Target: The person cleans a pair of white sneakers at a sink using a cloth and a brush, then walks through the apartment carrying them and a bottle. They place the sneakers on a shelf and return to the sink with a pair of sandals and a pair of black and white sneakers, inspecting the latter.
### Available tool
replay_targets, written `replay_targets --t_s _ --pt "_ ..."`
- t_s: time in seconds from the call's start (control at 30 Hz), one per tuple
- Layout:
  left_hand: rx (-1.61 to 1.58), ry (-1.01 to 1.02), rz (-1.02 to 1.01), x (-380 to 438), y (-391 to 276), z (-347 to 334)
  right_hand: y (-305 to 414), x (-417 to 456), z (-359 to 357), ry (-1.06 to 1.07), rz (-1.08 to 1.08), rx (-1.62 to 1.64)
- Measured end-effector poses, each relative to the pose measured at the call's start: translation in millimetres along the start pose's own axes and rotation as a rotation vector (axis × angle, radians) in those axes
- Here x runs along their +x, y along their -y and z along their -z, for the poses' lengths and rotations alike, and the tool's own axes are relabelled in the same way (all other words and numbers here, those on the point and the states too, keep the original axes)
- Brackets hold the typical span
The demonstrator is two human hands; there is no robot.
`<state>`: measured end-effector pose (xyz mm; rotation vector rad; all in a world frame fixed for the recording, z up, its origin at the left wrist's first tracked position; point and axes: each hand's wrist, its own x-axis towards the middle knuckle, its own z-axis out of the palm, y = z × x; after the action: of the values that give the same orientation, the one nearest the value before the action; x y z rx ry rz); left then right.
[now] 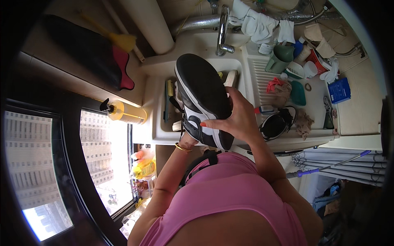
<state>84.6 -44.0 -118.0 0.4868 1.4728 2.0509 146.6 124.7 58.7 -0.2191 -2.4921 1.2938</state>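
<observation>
A black and white sneaker [200, 89] is raised over the laundry sink [157, 129], its black sole turned towards me. My right hand [235, 117] grips its side near the heel, thumb across the white midsole. Behind the shoe my left hand [188, 140] is mostly hidden, with only the wrist side and a gold bangle showing; how its fingers lie cannot be seen. In the basin beside the shoe rests a scrub brush [168, 100] with pale bristles. Another black sneaker [274, 124] lies on the ribbed drainboard at the right, next to a red and blue brush [264, 109].
A chrome faucet [222, 37] rises behind the basin. A yellow spray bottle [127, 112] lies at the sink's left edge. On the right stand a green pitcher [279, 58], a teal dish [297, 93] and a blue box [339, 90]. White cloths [258, 26] hang behind.
</observation>
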Motion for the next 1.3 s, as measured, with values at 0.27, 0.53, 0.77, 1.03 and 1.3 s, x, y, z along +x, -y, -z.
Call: replay_targets --t_s 0.27,0.53,0.77,1.03,1.3 --pt "0.181 0.034 -0.065 -4.3 -4.3 0.8 6.8 -0.5 8.3 0.122 -0.088 0.156" --pt "0.304 0.070 -0.109 -9.9 -4.2 -2.0 8.7 -3.1 15.2 0.099 -0.050 0.207" --pt "0.366 0.103 -0.159 -11.7 -2.1 -4.0 5.9 -4.9 15.6 0.096 -0.027 0.141" --pt "0.446 0.139 -0.214 -16.8 -7.8 -6.4 1.5 -4.7 14.5 0.137 -0.103 0.189" --pt "0.465 0.136 -0.227 -22.2 -9.5 -7.0 -20.8 0.5 1.8 0.280 -0.306 0.333"
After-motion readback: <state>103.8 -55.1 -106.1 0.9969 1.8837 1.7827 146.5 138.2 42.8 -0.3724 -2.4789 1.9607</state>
